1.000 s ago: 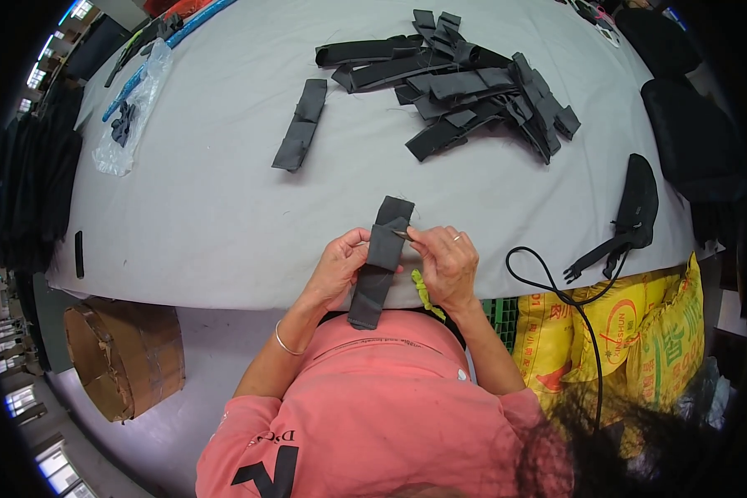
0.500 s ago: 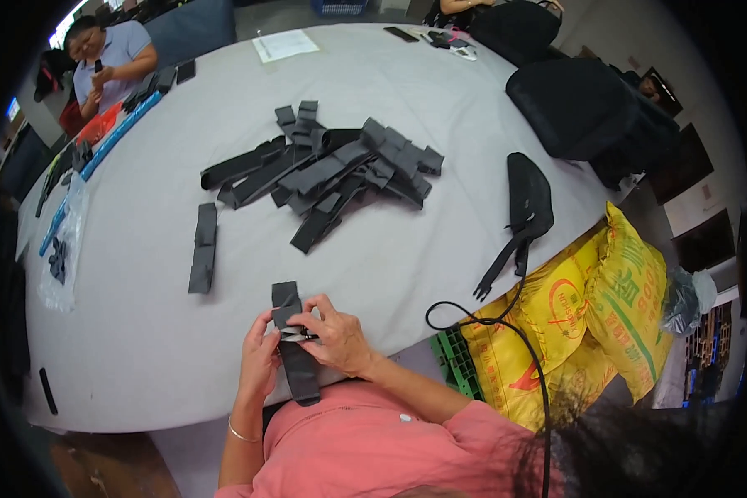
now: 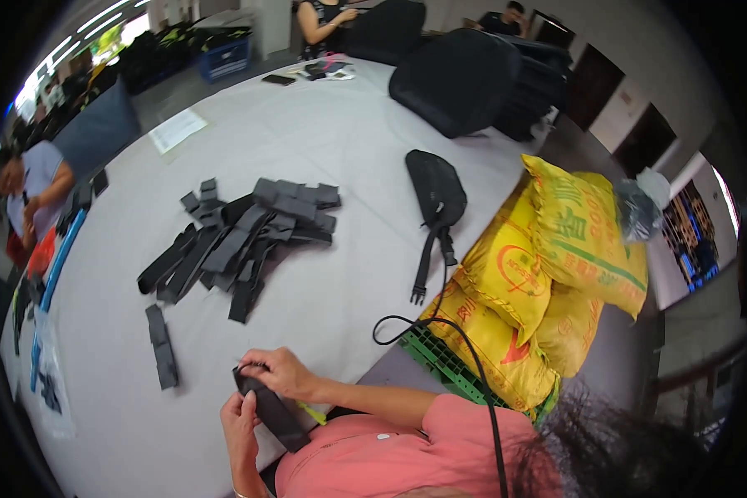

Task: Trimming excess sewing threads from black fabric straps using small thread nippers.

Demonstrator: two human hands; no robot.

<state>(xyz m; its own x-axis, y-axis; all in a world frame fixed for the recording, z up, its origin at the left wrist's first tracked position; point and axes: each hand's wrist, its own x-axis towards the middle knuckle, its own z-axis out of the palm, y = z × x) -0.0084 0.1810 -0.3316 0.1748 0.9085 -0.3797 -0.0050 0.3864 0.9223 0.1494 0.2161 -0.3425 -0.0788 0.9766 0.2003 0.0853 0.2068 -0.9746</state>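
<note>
I hold a flat black fabric strap piece (image 3: 272, 412) between both hands, its long axis running diagonally toward my chest. My right hand (image 3: 280, 373) pinches its far end shut; my left hand (image 3: 239, 422) is closed along its near edge.

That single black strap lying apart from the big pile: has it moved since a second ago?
No. The lone strap lies just left of the strap pile on the table, as before; only the head camera turned.

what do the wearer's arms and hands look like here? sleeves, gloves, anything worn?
Both hands are bare: left hand, right hand, no gloves. Forearms are uncovered. The pink short-sleeved shirt ends at the upper arm. A thin bracelet seems to sit on the left wrist, at the frame's edge.
</note>
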